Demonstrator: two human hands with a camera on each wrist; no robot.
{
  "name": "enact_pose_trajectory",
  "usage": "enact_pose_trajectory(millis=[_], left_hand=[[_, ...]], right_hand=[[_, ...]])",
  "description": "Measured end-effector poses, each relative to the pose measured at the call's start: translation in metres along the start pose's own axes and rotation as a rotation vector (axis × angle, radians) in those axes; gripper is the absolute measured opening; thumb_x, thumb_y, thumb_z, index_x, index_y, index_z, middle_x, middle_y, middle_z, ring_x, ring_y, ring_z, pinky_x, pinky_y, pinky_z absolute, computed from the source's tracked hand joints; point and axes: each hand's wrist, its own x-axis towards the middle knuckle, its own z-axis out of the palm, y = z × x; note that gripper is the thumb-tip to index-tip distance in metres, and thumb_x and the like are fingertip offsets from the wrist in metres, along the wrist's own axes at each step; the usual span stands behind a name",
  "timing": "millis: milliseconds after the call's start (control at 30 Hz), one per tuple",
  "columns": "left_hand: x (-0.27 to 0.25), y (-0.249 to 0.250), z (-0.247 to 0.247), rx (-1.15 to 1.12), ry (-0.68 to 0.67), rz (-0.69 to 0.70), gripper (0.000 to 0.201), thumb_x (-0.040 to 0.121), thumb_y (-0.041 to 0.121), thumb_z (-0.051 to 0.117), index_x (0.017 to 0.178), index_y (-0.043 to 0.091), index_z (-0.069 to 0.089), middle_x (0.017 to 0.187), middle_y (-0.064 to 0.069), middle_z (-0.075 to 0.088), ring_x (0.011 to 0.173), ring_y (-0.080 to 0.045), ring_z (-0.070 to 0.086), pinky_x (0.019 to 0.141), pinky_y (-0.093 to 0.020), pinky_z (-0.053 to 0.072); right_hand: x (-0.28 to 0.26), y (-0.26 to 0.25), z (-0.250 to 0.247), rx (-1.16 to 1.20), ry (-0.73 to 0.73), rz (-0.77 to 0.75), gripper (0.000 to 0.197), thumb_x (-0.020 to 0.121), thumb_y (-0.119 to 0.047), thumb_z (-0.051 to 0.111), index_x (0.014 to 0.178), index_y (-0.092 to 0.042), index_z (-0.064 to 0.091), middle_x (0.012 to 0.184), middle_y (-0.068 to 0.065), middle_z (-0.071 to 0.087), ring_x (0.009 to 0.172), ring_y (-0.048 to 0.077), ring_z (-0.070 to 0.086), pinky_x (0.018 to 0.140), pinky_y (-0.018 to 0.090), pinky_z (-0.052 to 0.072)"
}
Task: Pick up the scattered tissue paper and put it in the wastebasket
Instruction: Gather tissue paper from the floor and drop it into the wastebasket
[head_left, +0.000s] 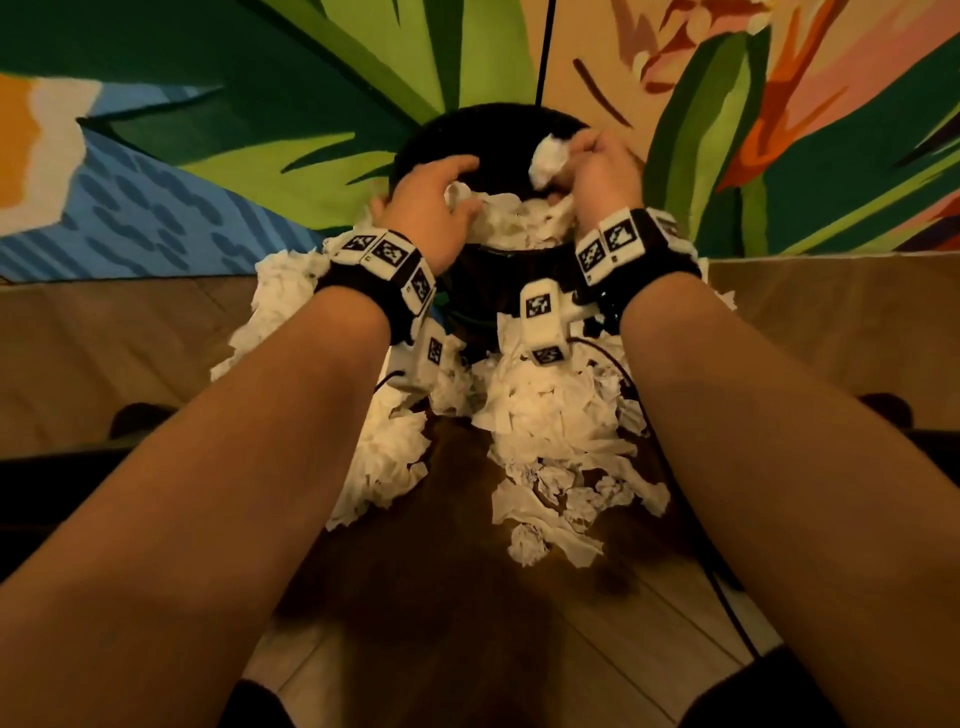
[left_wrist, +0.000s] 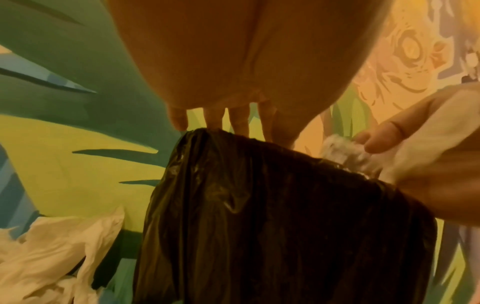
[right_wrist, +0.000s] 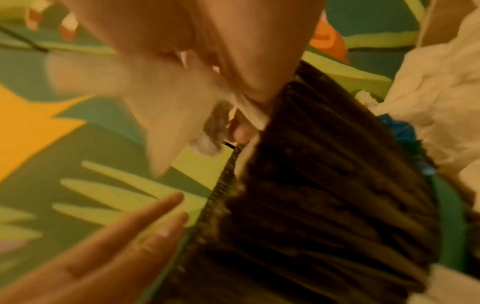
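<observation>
I'm holding both hands over the wastebasket (head_left: 415, 150) so nothing misses: right hand (head_left: 597, 171) pinching a tissue wad (head_left: 548, 161), left hand (head_left: 436, 202) spread, pressing down tissue (floor pile (head_left: 550, 431) waiting).

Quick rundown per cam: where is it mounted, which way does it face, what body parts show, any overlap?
Head: on the head, looking down over both forearms at the wastebasket; left hand and right hand over its opening.
Left wrist: under the left palm, facing the bin liner; fingers show.
Right wrist: along the right hand, facing the basket's side; blurred fingers.
Shared: both wrist views catch the opposite hand; head and left wrist show the tissue wad.
</observation>
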Motion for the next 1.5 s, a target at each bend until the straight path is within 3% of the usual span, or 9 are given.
enact_pose_trajectory(millis=[200, 367, 467, 600, 833, 1000, 1167, 1333, 1500], left_hand=[[-0.012, -0.014, 0.002, -0.132, 0.191, 0.091, 0.037, 0.097, 0.027, 0.051, 0.133, 0.029, 0.056, 0.142, 0.004, 0.052, 0.136, -0.023, 0.039, 0.115, -0.041, 0.025], [-0.05, -0.027, 0.019, -0.391, 0.458, -0.132, 0.019, 0.092, 0.021, 0.05, 0.108, 0.021, 0.06, 0.107, -0.001, 0.061, 0.104, -0.024, 0.054, 0.089, -0.028, 0.037], [-0.077, -0.019, 0.037, -0.546, 0.344, -0.077, 0.017, 0.094, 0.028, 0.054, 0.11, 0.022, 0.055, 0.083, 0.005, 0.055, 0.073, -0.011, 0.055, 0.068, -0.04, 0.051], [-0.09, 0.004, 0.055, -0.356, 0.089, 0.07, 0.04, 0.092, 0.044, 0.057, 0.13, 0.04, 0.045, 0.073, 0.012, 0.059, 0.061, -0.001, 0.057, 0.053, -0.028, 0.048], [-0.067, 0.03, 0.043, -0.439, 0.177, 0.086, 0.017, 0.092, 0.034, 0.061, 0.1, 0.026, 0.074, 0.081, 0.016, 0.068, 0.077, -0.004, 0.066, 0.075, -0.035, 0.058], [-0.036, 0.033, 0.023, -0.584, 0.227, 0.073, 0.029, 0.091, 0.017, 0.055, 0.116, 0.027, 0.067, 0.109, 0.014, 0.071, 0.07, -0.013, 0.069, 0.077, -0.037, 0.059], [-0.041, 0.024, 0.022, -0.64, 0.259, 0.032, 0.018, 0.086, 0.02, 0.053, 0.09, 0.03, 0.067, 0.085, 0.008, 0.07, 0.058, -0.009, 0.057, 0.07, -0.034, 0.053], [-0.078, 0.001, 0.055, -0.566, 0.124, 0.043, 0.021, 0.085, 0.021, 0.047, 0.067, 0.018, 0.057, 0.056, -0.004, 0.05, 0.051, -0.01, 0.043, 0.05, -0.028, 0.036], [-0.131, -0.035, 0.11, -0.32, -0.145, -0.081, 0.027, 0.093, 0.019, 0.049, 0.068, 0.013, 0.054, 0.06, -0.009, 0.054, 0.056, -0.02, 0.05, 0.056, -0.034, 0.041]], right_hand=[[-0.005, 0.007, -0.016, -0.135, -0.075, -0.162, 0.03, 0.074, 0.002, 0.051, 0.07, -0.027, 0.058, 0.063, -0.008, 0.052, 0.053, 0.006, 0.044, 0.057, 0.023, 0.037], [-0.015, 0.013, -0.046, -0.052, 0.099, -0.182, 0.027, 0.083, -0.003, 0.053, 0.071, -0.027, 0.058, 0.067, -0.01, 0.054, 0.061, 0.006, 0.049, 0.068, 0.029, 0.044], [-0.035, 0.024, -0.052, -0.158, 0.027, -0.279, 0.016, 0.081, -0.013, 0.062, 0.088, -0.027, 0.06, 0.069, -0.011, 0.053, 0.059, -0.001, 0.048, 0.065, 0.023, 0.044], [-0.053, 0.03, -0.043, -0.587, -0.236, -0.324, 0.042, 0.079, -0.044, 0.071, 0.119, -0.044, 0.057, 0.067, -0.011, 0.055, 0.057, 0.001, 0.053, 0.055, 0.018, 0.048], [-0.044, 0.014, -0.033, -0.699, -0.08, -0.402, 0.012, 0.085, -0.031, 0.071, 0.09, -0.02, 0.073, 0.074, -0.009, 0.062, 0.072, 0.005, 0.058, 0.066, 0.014, 0.04], [-0.026, -0.012, -0.028, -0.495, 0.13, -0.467, 0.018, 0.088, -0.032, 0.065, 0.094, -0.018, 0.074, 0.074, -0.01, 0.065, 0.07, 0.002, 0.06, 0.063, 0.003, 0.04], [-0.014, -0.004, -0.038, -0.655, -0.051, -0.353, 0.036, 0.09, -0.02, 0.054, 0.125, -0.024, 0.063, 0.084, -0.007, 0.061, 0.071, 0.005, 0.054, 0.068, 0.006, 0.038], [-0.021, 0.03, -0.068, -0.457, 0.155, -0.217, 0.015, 0.089, -0.022, 0.057, 0.1, -0.027, 0.066, 0.067, -0.015, 0.051, 0.057, -0.002, 0.046, 0.061, 0.018, 0.038], [-0.056, 0.09, -0.104, -0.525, 0.16, -0.009, 0.011, 0.095, -0.033, 0.058, 0.094, -0.023, 0.062, 0.073, -0.008, 0.056, 0.068, 0.011, 0.053, 0.065, 0.024, 0.04]])
